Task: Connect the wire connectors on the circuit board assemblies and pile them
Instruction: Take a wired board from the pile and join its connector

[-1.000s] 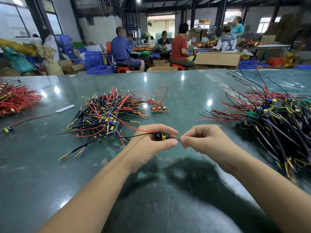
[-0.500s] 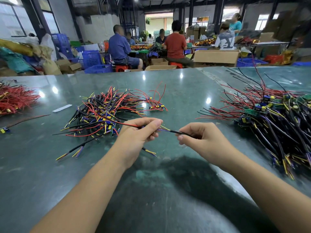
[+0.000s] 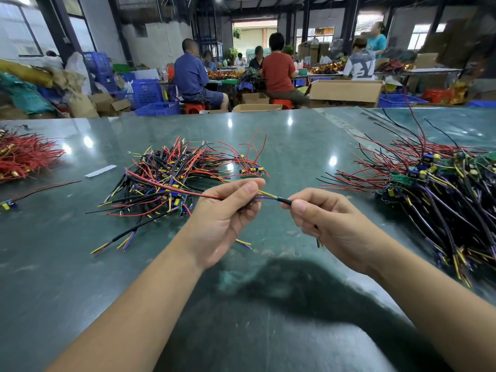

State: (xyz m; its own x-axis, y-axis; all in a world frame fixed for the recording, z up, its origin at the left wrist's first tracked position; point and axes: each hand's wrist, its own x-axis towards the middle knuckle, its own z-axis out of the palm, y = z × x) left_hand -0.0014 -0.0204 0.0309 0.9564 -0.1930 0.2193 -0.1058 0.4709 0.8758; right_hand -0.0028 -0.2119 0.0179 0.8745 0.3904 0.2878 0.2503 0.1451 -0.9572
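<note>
My left hand (image 3: 225, 218) pinches a small circuit board assembly whose board is hidden in the fingers; its red wire (image 3: 171, 187) trails left over the pile. Yellow and purple leads (image 3: 267, 196) stretch from that hand to a black sleeve (image 3: 285, 201), which my right hand (image 3: 330, 224) pinches between thumb and forefinger. The sleeve's tail hangs below the right palm. A heap of wired assemblies (image 3: 171, 178) lies behind the left hand. A second, bigger heap with green boards (image 3: 440, 191) lies to the right.
The work goes on over a dark green table (image 3: 241, 318). A bundle of red wires (image 3: 24, 157) sits at the far left, with a white strip (image 3: 100, 171) and a lone small part (image 3: 6, 205) near it. People sit at benches beyond the table's far edge.
Both hands have drawn apart along the wire: the small board is now hidden in my left fingers, and my right hand has slid out onto the black sleeve.
</note>
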